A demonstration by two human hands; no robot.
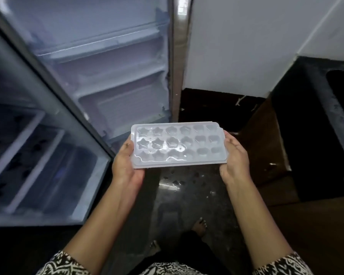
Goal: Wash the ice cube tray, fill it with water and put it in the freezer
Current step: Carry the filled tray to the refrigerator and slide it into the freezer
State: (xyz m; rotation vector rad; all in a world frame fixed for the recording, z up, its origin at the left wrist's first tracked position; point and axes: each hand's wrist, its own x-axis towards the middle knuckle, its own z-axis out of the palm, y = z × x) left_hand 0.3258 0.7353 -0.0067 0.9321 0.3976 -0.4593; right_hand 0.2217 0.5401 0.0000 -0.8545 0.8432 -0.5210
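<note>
A white ice cube tray [178, 144] with star- and heart-shaped cells is held level in front of me, water glinting in its cells. My left hand [125, 163] grips its left end, thumb on the rim. My right hand [234, 157] grips its right end. The fridge stands open at the left: its door [115, 72] with bare white shelves swings out ahead of me, and the compartment [28, 165] with white shelf rails lies to the left of the tray.
A dark counter [316, 116] with a sink edge stands at the right. A white wall [246, 46] rises behind. The dark floor [187, 195] below shows wet spots, and my bare foot [200, 227] stands on it.
</note>
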